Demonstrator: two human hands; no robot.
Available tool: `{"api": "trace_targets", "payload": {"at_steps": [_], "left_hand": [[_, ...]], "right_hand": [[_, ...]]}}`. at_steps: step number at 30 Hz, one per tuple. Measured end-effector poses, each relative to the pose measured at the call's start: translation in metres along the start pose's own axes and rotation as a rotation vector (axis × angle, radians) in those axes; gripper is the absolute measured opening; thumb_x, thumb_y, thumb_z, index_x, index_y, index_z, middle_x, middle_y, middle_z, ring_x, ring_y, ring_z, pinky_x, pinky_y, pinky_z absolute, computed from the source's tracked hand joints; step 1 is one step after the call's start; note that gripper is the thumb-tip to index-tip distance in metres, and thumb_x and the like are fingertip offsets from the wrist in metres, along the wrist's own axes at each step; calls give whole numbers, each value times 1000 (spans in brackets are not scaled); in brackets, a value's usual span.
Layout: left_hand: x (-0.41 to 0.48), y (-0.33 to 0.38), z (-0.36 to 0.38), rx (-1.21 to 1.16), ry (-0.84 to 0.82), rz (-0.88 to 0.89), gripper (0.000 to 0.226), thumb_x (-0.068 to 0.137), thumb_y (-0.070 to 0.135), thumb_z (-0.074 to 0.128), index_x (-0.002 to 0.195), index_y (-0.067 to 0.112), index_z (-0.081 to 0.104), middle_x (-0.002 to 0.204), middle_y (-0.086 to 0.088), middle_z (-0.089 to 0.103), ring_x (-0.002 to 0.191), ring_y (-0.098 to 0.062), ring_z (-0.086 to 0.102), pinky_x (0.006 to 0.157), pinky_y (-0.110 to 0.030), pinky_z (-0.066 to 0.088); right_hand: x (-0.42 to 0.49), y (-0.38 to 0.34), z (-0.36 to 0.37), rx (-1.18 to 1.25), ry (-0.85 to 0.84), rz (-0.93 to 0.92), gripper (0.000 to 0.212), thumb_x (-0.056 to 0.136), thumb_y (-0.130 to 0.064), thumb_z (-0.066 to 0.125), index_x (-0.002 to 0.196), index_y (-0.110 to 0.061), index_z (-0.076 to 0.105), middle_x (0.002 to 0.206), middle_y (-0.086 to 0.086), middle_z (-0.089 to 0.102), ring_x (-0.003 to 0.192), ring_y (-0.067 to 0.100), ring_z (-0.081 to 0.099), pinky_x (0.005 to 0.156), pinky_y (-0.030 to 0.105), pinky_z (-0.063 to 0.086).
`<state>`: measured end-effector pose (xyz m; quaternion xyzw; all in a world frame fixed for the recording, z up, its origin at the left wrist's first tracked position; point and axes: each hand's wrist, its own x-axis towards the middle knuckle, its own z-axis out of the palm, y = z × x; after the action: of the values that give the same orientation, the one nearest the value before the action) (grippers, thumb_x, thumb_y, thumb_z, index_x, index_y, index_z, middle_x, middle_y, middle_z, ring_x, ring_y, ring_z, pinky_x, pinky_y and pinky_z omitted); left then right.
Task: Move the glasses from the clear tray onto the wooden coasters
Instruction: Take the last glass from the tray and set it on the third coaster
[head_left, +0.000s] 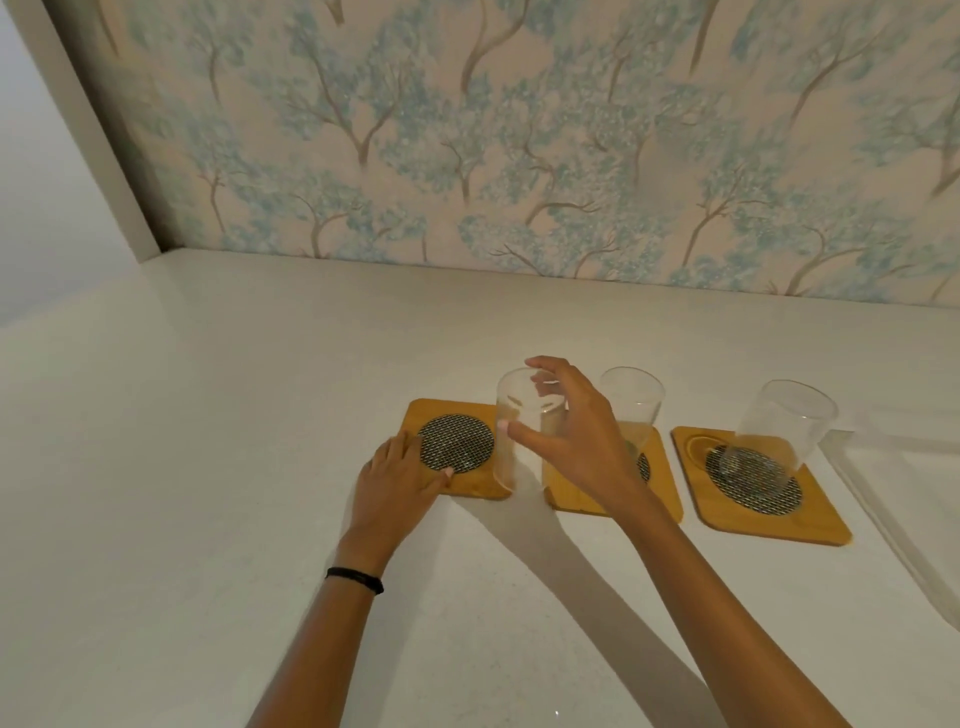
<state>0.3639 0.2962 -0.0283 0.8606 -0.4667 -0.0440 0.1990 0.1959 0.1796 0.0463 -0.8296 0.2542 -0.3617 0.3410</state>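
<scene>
Three square wooden coasters with dark mesh centres lie in a row on the white counter. My right hand (569, 436) grips a clear glass (514, 431) by its rim, held over the right edge of the left coaster (441, 410). My left hand (400, 478) rests flat on that coaster's front left corner, fingers on the mesh. A second glass (636, 402) stands on the middle coaster (660, 493), partly behind my right hand. A third glass (779, 431) stands on the right coaster (826, 525). The clear tray (883, 499) lies at the far right with nothing seen in it.
A wall with blue tree-patterned wallpaper (519, 156) runs along the back of the counter. A white side panel (88, 156) closes the left corner. White countertop (182, 441) stretches to the left and in front of the coasters.
</scene>
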Motion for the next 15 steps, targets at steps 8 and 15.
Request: {"api": "trace_targets", "payload": {"at_steps": [8,15], "left_hand": [[3,-8,-1,-31,-30,-5,75,90,56,45,147,13,22,157,-6,25,143,-20,26,117,-41,25],[4,-10,1,10,-17,-5,75,90,57,44,147,13,22,157,-5,24,143,-20,25,117,-39,24]], "right_hand": [[38,-6,44,26,-62,42,68,66,-31,80,125,-23,47,123,2,55,108,15,52,89,33,49],[56,-5,70,32,-70,62,66,69,-29,79,126,-20,47,125,7,55,111,20,54,91,40,50]]}}
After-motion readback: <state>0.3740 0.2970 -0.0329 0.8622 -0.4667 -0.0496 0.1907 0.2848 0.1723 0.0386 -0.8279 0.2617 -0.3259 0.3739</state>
